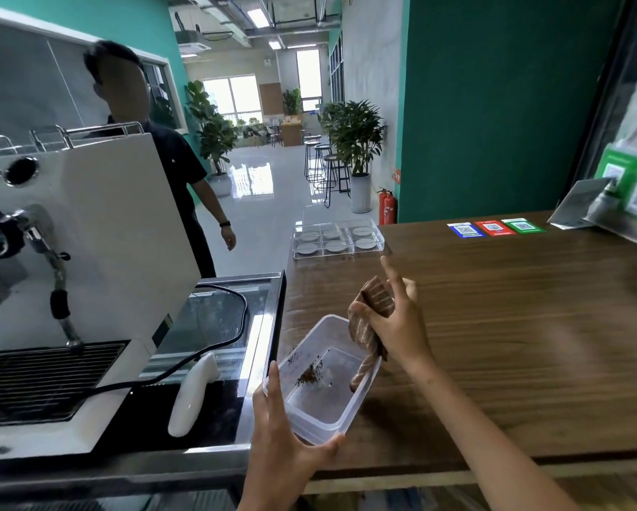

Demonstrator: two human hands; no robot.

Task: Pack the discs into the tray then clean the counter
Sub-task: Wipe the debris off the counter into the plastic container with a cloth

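Note:
A clear compartment tray (379, 240) with several white discs (336, 246) in it stands at the far left corner of the wooden counter (512, 326). My left hand (284, 433) grips a clear plastic container (350, 407), tilted, at the counter's left edge. Brown crumbs (309, 374) lie inside it. My right hand (398, 322) holds a brown striped cloth (368, 326) whose end hangs into the container.
A white espresso machine (88, 252) with a drip grate stands on the left. A white handle and a black cable lie on the dark glass top (214, 319) beside it. A person in dark clothes stands behind the machine. Coloured QR stickers (494, 227) and a sign holder (582, 204) sit far right.

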